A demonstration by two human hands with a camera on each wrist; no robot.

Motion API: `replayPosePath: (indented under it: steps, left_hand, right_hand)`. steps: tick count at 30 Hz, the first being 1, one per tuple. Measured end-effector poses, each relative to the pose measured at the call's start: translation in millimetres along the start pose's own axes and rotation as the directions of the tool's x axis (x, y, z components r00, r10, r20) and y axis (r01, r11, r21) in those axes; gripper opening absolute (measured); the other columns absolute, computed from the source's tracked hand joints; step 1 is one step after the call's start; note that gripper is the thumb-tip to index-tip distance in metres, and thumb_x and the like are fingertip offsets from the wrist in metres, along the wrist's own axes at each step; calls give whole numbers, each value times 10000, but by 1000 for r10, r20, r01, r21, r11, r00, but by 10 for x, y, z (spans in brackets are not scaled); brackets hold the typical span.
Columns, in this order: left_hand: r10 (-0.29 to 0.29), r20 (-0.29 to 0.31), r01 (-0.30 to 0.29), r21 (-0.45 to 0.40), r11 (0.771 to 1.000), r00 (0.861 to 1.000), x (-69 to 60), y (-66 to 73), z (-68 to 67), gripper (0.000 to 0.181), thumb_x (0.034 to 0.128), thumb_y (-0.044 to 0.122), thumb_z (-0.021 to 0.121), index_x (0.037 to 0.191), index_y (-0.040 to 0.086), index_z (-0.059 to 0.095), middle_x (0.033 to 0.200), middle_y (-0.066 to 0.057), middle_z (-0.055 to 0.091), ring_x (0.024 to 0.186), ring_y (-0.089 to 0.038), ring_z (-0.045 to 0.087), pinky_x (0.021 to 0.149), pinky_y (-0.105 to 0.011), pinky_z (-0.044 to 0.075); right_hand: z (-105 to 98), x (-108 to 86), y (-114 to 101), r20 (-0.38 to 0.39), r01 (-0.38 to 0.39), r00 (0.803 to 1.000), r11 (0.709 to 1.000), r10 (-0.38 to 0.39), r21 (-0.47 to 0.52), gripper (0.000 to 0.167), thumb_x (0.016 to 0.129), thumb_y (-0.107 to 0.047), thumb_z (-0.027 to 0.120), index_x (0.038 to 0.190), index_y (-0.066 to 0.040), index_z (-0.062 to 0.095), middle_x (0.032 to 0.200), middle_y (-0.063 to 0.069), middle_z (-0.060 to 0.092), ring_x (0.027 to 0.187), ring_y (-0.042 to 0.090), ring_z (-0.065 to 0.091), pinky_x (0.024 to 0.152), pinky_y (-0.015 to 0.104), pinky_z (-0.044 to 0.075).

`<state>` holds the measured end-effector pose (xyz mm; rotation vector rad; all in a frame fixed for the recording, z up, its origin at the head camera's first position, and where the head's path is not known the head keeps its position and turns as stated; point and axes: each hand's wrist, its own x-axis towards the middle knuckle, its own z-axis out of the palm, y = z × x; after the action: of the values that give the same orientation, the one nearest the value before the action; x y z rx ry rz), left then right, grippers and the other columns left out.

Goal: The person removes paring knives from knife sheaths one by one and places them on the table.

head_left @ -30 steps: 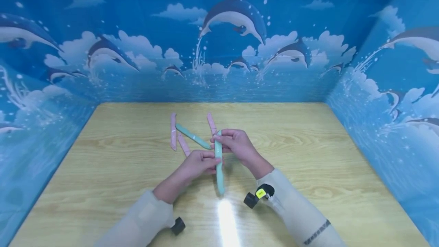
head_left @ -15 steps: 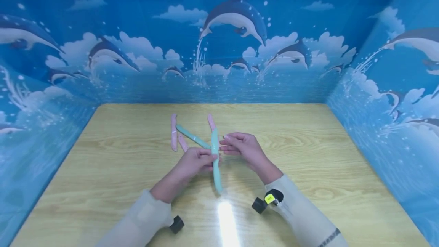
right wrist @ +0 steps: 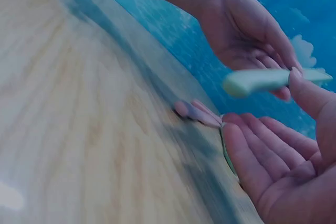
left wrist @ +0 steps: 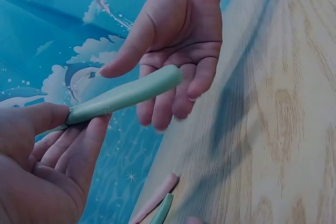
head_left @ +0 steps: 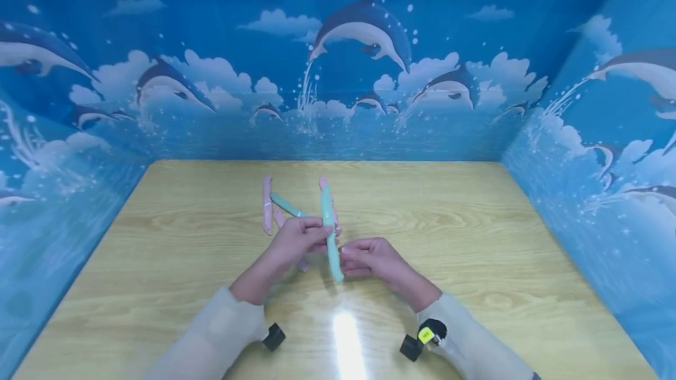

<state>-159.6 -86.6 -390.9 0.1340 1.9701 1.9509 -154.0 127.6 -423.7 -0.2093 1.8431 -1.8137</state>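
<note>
My left hand (head_left: 293,240) pinches a light green sheathed knife (head_left: 327,207) between thumb and fingers near its middle, holding it above the table. In the left wrist view its smooth rounded handle (left wrist: 128,95) points toward my right hand (left wrist: 184,30). That hand has its fingers extended beside and behind the handle end, thumb apart from them. The right wrist view shows my right palm (right wrist: 289,177) turned up; nothing is gripped in it. Whether a right fingertip touches the handle, I cannot tell.
Past my left hand lie a pink knife (head_left: 267,207), a green one (head_left: 285,203) and another pink one (head_left: 279,216), partly hidden. Behind the held knife a further pink knife (head_left: 323,182) shows. Dolphin-printed blue walls (head_left: 338,139) border the wooden table (head_left: 465,227).
My right hand has let go of the knife's upper part and moved down and toward me, beside the handle end. My left hand has carried the knife slightly farther away.
</note>
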Motion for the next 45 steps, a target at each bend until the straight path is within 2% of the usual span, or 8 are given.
replayPosePath:
  steps: [8, 14, 20, 25, 27, 34, 40, 45]
  left_hand:
    - [14, 14, -13, -10, 1000, 1000, -4, 9, 45, 282, 961, 150, 619, 1156, -51, 638, 1171, -167, 676, 979, -265, 697, 883, -342, 564]
    - [27, 0, -27, -4, 1000, 1000, -13, 15, 49, 329, 962, 176, 621, 1181, -70, 622, 1179, -182, 668, 964, -263, 701, 891, -354, 561]
    - [34, -53, -33, 18, 999, 998, -16, 6, 35, 356, 963, 255, 625, 1138, -55, 648, 1150, -178, 681, 932, -239, 707, 876, -344, 569]
    - [6, -140, -6, 0, 1000, 990, -45, -9, -38, 276, 934, 236, 669, 995, -33, 677, 933, -123, 733, 901, -278, 707, 830, -332, 587]
    - [6, -149, -9, -16, 1000, 989, -60, -20, -93, 264, 925, 225, 682, 982, -32, 673, 870, -84, 732, 890, -278, 706, 826, -324, 588]
    - [9, -72, -13, -51, 999, 997, -115, -110, -272, 228, 931, 115, 660, 1056, -76, 667, 827, -41, 733, 783, -118, 704, 777, -255, 589]
    - [-28, -50, 31, 44, 999, 998, -153, -156, -281, 248, 915, 116, 678, 1095, -54, 675, 862, -79, 741, 827, -202, 718, 790, -259, 585]
    - [-36, -52, 41, 87, 995, 998, -148, -173, -261, 256, 918, 132, 675, 1110, -38, 677, 877, -93, 742, 866, -272, 715, 797, -272, 586]
  right_hand:
    - [136, 14, 41, 120, 30, 992, 1000, -30, -1, 394, 904, -159, 684, 1157, 131, 594, 1025, 201, 711, 905, 273, 716, 838, 418, 582]
    - [146, 8, 34, 120, 41, 992, 999, -39, -9, 377, 906, -150, 681, 1138, 136, 600, 996, 195, 718, 881, 264, 721, 827, 421, 586]
    - [103, -13, 29, 107, 42, 994, 997, -35, -58, 367, 906, -182, 689, 1124, 107, 628, 963, 165, 730, 856, 256, 722, 805, 414, 594]
    - [8, -42, 34, 77, 27, 997, 996, -21, -82, 368, 901, -185, 695, 1131, 95, 634, 956, 178, 725, 830, 244, 722, 787, 394, 600]
    - [-50, -54, 29, 57, 20, 998, 997, -16, -76, 367, 897, -178, 700, 1130, 96, 631, 952, 187, 722, 813, 232, 721, 776, 386, 603]
    - [-257, -78, -71, -61, 77, 995, 994, -82, -76, 317, 912, -164, 687, 1087, 96, 642, 946, 274, 698, 739, 195, 715, 742, 398, 609]
    - [-323, -80, -139, -145, 114, 982, 991, -123, -69, 285, 956, -191, 635, 1084, 63, 637, 900, 182, 722, 725, 173, 711, 717, 354, 611]
    - [-328, -71, -130, -181, 139, 973, 990, -143, -33, 251, 968, -171, 614, 1059, 62, 638, 892, 215, 710, 705, 160, 709, 683, 317, 611]
